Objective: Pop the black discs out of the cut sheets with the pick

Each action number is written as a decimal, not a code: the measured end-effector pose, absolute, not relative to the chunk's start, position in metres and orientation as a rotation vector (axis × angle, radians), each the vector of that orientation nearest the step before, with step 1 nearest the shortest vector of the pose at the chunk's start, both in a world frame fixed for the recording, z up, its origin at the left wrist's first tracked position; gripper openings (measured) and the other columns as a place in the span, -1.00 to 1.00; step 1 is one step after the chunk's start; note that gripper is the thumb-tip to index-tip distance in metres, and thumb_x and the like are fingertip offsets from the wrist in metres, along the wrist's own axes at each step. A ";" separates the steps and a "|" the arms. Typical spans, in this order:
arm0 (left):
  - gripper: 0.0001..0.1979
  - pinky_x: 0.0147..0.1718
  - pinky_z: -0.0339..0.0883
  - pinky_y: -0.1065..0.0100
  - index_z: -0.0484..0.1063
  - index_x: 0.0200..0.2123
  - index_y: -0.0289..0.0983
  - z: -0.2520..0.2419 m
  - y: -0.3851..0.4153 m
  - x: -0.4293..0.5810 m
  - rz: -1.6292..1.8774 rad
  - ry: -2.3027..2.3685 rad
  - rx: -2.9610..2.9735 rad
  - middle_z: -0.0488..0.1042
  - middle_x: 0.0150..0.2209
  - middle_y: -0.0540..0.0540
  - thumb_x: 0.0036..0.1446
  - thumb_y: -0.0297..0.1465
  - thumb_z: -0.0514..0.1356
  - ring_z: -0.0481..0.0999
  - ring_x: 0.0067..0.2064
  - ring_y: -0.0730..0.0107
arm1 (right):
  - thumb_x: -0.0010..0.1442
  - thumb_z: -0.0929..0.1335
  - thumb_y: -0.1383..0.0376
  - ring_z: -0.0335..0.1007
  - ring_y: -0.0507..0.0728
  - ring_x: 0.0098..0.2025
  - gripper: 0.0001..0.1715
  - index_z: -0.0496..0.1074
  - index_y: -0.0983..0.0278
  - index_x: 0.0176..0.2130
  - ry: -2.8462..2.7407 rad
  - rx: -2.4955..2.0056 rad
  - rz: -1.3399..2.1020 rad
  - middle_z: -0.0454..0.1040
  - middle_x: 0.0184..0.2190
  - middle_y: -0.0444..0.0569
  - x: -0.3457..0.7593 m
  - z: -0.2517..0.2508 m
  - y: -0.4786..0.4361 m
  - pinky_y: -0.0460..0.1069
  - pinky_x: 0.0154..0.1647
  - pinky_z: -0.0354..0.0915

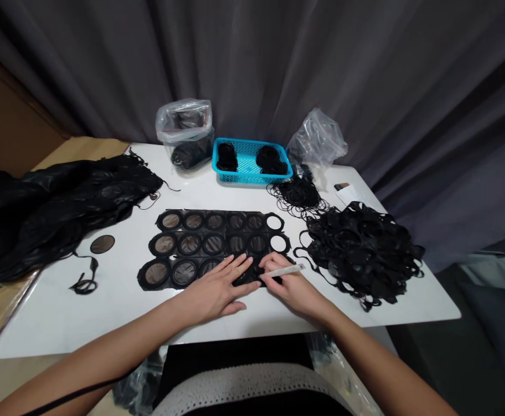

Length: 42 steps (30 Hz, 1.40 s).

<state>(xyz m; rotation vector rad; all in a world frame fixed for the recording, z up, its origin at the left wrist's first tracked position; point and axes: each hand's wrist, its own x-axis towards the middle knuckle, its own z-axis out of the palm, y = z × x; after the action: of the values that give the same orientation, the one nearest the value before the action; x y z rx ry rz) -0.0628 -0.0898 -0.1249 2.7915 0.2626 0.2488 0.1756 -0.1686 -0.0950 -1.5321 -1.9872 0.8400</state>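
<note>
A black sheet (204,233) with rows of raised rings lies flat on the white table. Most rings have a thin, dark see-through film inside; at the right end of the two far rows, white table shows through the holes. My left hand (222,286) rests flat on the near row, palm down and fingers spread. Beside it, my right hand (288,286) pinches a slim, pale, pen-like tool (288,270) over the near right part of the sheet. The tool's tip is hidden by my fingers, as are the rings beneath my hands.
A blue basket (252,178) with black rings stands at the back between two clear plastic bags (185,130). Black ring-holed scraps (360,251) are heaped at right, near thin black loops (298,193). Black sheets (62,208) pile up at left, near a loose disc (102,244).
</note>
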 end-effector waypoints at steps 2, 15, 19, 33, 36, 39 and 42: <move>-0.40 0.36 -0.13 -0.07 0.13 0.37 -0.03 -0.125 -0.090 -0.063 0.270 0.275 2.783 -0.31 0.47 -0.19 0.33 -0.20 0.18 -0.17 0.45 -0.09 | 0.37 0.24 0.38 0.30 0.13 -0.06 -0.89 0.35 0.27 -0.18 -2.041 -1.550 0.741 0.35 -0.08 0.03 0.170 -0.099 -0.172 0.02 0.01 0.29; -0.44 0.31 -0.06 -0.15 0.24 0.32 -0.03 -0.123 -0.092 -0.065 0.218 0.302 2.804 -0.25 0.46 -0.25 0.29 -0.18 0.22 -0.14 0.43 -0.25 | 0.41 0.19 0.21 0.41 0.15 -0.23 -0.72 0.41 0.27 -0.18 -1.418 -1.881 0.334 0.51 -0.25 0.02 0.217 -0.102 -0.168 0.03 -0.11 0.30; -0.39 0.28 0.02 -0.14 0.23 0.32 -0.07 -0.114 -0.086 -0.057 0.201 0.324 2.831 0.00 0.41 -0.30 0.28 -0.03 0.18 0.05 0.40 -0.20 | 0.39 0.20 0.16 0.40 0.15 -0.26 -0.70 0.41 0.26 -0.21 -1.442 -1.836 0.386 0.51 -0.25 0.02 0.233 -0.094 -0.141 0.02 -0.16 0.28; -0.42 0.33 -0.07 -0.11 0.26 0.30 -0.16 -0.138 -0.058 -0.046 0.336 0.512 2.832 0.00 0.41 -0.34 0.26 -0.21 0.25 -0.02 0.42 -0.13 | 0.36 0.24 0.31 0.36 0.11 -0.08 -0.86 0.37 0.25 -0.22 -1.970 -1.441 0.885 0.40 -0.11 0.00 0.195 -0.107 -0.097 0.04 0.00 0.25; -0.43 0.33 -0.06 -0.12 0.26 0.30 -0.15 -0.138 -0.058 -0.045 0.317 0.505 2.814 -0.03 0.42 -0.33 0.27 -0.20 0.24 -0.04 0.42 -0.14 | 0.36 0.23 0.32 0.35 0.11 -0.10 -0.85 0.37 0.26 -0.22 -1.968 -1.456 0.902 0.39 -0.11 0.00 0.195 -0.104 -0.097 0.03 -0.01 0.26; -0.44 0.32 -0.07 -0.14 0.26 0.30 -0.15 -0.136 -0.058 -0.044 0.300 0.505 2.803 -0.03 0.42 -0.33 0.27 -0.21 0.24 -0.04 0.42 -0.15 | 0.36 0.23 0.32 0.35 0.10 -0.11 -0.84 0.37 0.27 -0.25 -1.985 -1.452 0.878 0.39 -0.11 0.01 0.194 -0.102 -0.097 0.03 -0.04 0.27; -0.44 0.32 -0.07 -0.16 0.27 0.29 -0.18 -0.134 -0.059 -0.044 0.277 0.506 2.815 -0.01 0.40 -0.38 0.27 -0.22 0.24 -0.04 0.42 -0.19 | 0.36 0.23 0.34 0.35 0.11 -0.11 -0.85 0.37 0.27 -0.25 -2.017 -1.458 0.817 0.38 -0.11 0.03 0.191 -0.101 -0.100 0.04 -0.03 0.29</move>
<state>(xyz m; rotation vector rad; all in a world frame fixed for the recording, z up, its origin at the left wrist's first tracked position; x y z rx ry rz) -0.0441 -0.0586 -0.1344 2.8146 0.5059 0.2774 0.1907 -0.1000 -0.1014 -1.4577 -2.0175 0.8168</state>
